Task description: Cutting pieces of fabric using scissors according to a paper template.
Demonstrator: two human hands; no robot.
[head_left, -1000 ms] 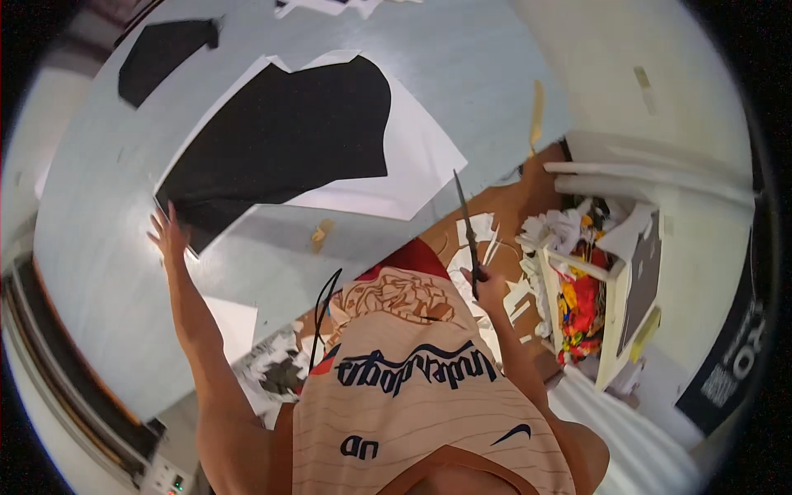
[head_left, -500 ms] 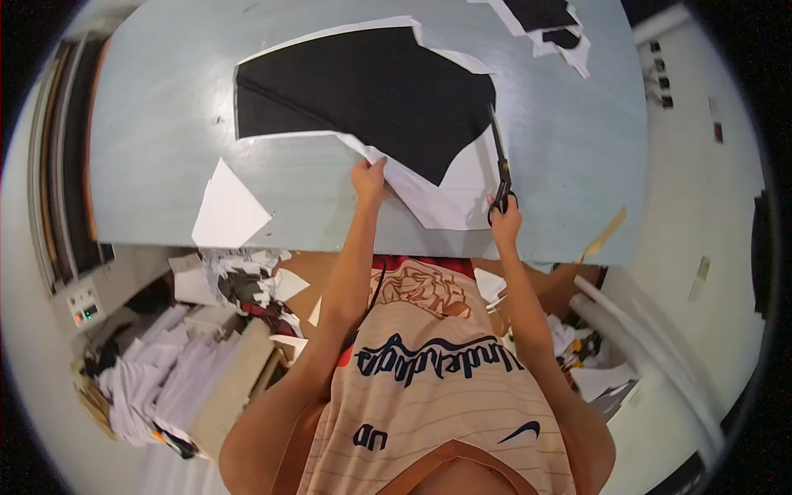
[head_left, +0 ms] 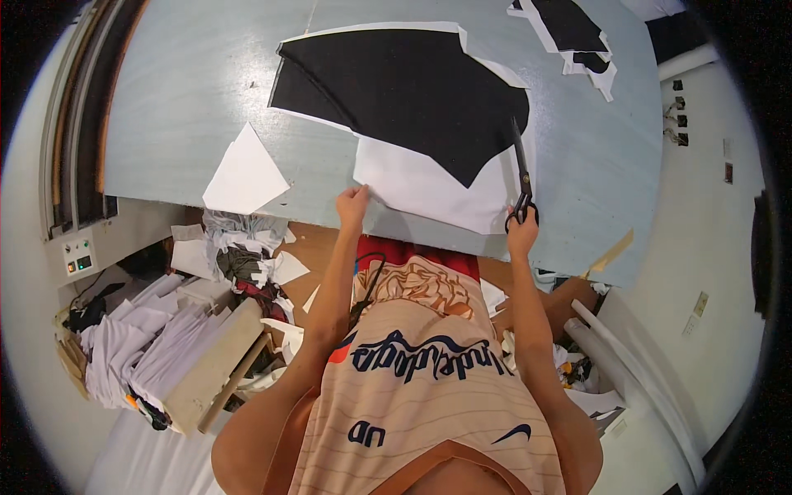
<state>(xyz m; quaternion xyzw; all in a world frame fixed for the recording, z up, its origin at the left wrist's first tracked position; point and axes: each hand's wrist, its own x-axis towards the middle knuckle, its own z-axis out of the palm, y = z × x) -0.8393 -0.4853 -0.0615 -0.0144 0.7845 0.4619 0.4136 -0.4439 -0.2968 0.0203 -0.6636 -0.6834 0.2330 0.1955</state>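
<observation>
A large black cloth piece (head_left: 396, 91) with angular and curved edges lies on a white sheet (head_left: 445, 186) on the pale blue table. White shows along its borders and widely on the near side. My left hand (head_left: 352, 206) has its fingers pinched together at the sheet's near left corner. In my right hand (head_left: 521, 235) are black-handled scissors (head_left: 524, 169), the fingers around the handle loops. Their blades point away from me, with the tip over the right part of the black cloth. Whether the blades grip any material is too small to tell.
A loose white offcut (head_left: 246, 175) lies at the table's near left. Black and white scraps (head_left: 569, 29) rest at the far right. Beneath the table (head_left: 173, 107) are heaped scraps and a bin of white cloth (head_left: 124, 351); long white rolls (head_left: 635, 371) lean at the right.
The lifted left part of the white sheet now lies flat and spread toward me, its corner at my left hand. The whole view has shifted and turned slightly. The scissors stay in my right hand.
</observation>
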